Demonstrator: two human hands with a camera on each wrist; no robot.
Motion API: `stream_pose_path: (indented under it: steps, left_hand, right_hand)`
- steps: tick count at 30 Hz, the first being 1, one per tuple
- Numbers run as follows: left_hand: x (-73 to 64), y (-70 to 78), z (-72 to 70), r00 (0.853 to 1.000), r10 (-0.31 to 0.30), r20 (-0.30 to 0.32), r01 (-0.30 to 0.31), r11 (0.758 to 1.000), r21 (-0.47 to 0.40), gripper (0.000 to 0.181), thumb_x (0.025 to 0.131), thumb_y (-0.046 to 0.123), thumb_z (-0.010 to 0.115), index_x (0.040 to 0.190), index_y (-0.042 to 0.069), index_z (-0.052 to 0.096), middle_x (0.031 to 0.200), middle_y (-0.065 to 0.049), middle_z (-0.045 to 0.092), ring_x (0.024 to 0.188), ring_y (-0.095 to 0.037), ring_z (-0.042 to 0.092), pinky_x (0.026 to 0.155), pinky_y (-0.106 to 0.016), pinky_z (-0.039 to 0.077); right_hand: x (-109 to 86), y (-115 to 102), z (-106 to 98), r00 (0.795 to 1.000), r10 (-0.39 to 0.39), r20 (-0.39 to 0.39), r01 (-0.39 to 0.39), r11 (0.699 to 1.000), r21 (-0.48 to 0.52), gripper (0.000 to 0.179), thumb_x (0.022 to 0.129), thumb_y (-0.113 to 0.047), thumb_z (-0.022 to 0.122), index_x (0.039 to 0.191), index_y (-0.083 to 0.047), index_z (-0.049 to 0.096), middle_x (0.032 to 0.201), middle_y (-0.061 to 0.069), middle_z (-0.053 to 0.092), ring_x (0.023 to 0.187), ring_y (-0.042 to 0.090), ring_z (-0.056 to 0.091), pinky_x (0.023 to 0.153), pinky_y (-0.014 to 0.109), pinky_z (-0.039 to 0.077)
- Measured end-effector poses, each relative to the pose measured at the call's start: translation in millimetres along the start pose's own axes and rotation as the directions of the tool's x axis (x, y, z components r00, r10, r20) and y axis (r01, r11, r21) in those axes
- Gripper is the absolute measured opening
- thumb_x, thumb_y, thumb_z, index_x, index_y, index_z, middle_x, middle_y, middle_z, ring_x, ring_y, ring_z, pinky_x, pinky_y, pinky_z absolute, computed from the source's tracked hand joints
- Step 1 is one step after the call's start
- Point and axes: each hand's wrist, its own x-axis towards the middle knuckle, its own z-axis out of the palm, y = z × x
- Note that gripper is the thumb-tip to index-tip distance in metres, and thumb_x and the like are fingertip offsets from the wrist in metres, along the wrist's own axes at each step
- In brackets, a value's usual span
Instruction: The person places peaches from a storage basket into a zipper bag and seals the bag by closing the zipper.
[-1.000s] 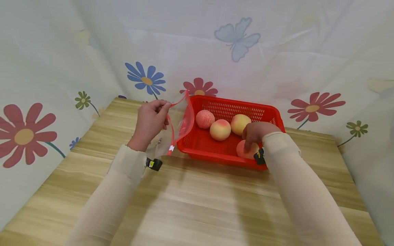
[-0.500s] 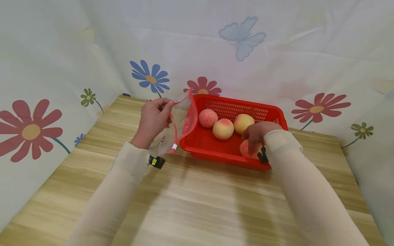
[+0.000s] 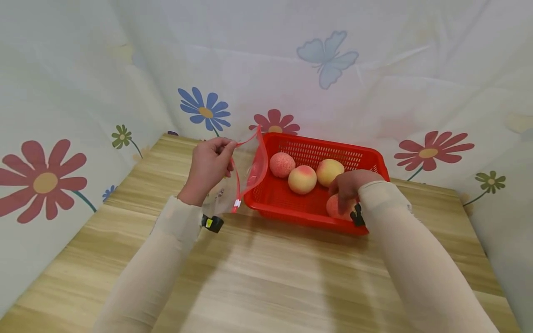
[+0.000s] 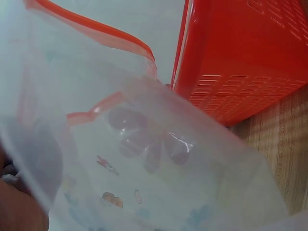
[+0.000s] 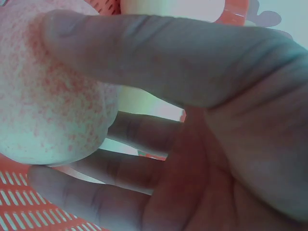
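Note:
My left hand [image 3: 211, 165] pinches the rim of a clear zip bag [image 3: 226, 192] with a red edge, and the bag's mouth gapes toward the basket. Small printed figures show on its film in the left wrist view. In the front right of a red plastic basket [image 3: 287, 210], my right hand [image 3: 354, 182] grips a speckled pink peach [image 5: 53, 91], thumb on one side and fingers round the other. Three more peaches lie in the basket: a pink one [image 3: 282, 164] at the left, a yellow one with a pink top [image 3: 302, 180], and a yellow one [image 3: 330, 172] behind.
The basket stands on a wood-grain table [image 3: 266, 277], close to a white backdrop [image 3: 250, 69] printed with flowers and a butterfly. The bag's red edge overlaps the basket's left rim in the head view. Black wrist cameras [image 3: 213, 224] sit at both cuffs.
The head view has shifted slightly. Both hands stay nearly where they were, the left on the bag's rim and the right at the same peach.

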Motion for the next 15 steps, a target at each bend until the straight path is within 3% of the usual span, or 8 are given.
stream_pose_path:
  steps: [8, 15]
  left_hand:
    - [-1.2, 4.8, -2.7, 1.0, 0.001, -0.011, -0.001, 1.0, 0.015, 0.027, 0.096, 0.03, 0.06, 0.107, 0.008, 0.07, 0.067, -0.011, 0.06, 0.048, -0.023, 0.059, 0.05, -0.026, 0.054]
    - [-1.3, 5.7, -5.8, 1.0, 0.002, -0.016, -0.002, 1.0, -0.001, 0.027, 0.096, 0.031, 0.06, 0.106, 0.009, 0.07, 0.068, -0.012, 0.06, 0.049, -0.023, 0.059, 0.051, -0.025, 0.054]
  right_hand:
    - [2.5, -6, -9, 0.99, -0.114, 0.079, 0.128, 0.969, -0.211, 0.072, 0.066, -0.018, 0.085, 0.131, -0.027, 0.055, 0.125, 0.012, 0.051, 0.105, 0.033, 0.051, 0.068, 0.035, 0.058]
    - [-9.2, -15, -15, 0.976, -0.201, 0.08, 0.215, 0.948, -0.236, 0.068, 0.073, -0.016, 0.079, 0.134, -0.032, 0.053, 0.128, 0.011, 0.048, 0.107, 0.031, 0.05, 0.068, 0.033, 0.058]
